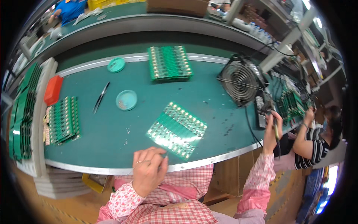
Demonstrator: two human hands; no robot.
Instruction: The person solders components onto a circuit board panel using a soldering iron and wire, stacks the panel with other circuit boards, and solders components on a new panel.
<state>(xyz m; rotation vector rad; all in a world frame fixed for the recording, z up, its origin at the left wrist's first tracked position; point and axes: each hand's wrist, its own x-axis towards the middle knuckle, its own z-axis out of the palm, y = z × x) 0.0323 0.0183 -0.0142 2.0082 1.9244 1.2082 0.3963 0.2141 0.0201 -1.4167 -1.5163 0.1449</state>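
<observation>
A green circuit board panel (178,128) with rows of pale pads lies at an angle on the green bench. My left hand (149,168) is at the bench's front edge, just below the panel's near corner. Its fingers are curled together, thumb against forefinger; a small tip juts from them, too blurred to name. Off to the right, my right hand (271,132) is closed round a soldering iron (276,131), whose upper end is at the dark iron stand (262,110).
A round fan (240,80) stands at the back right. Stacked boards (170,62) lie at the back, more boards (65,120) at left. Tweezers (101,98), a turquoise dish (126,100), a second dish (116,65) and a red box (53,90) are nearby. A co-worker (313,143) sits at right.
</observation>
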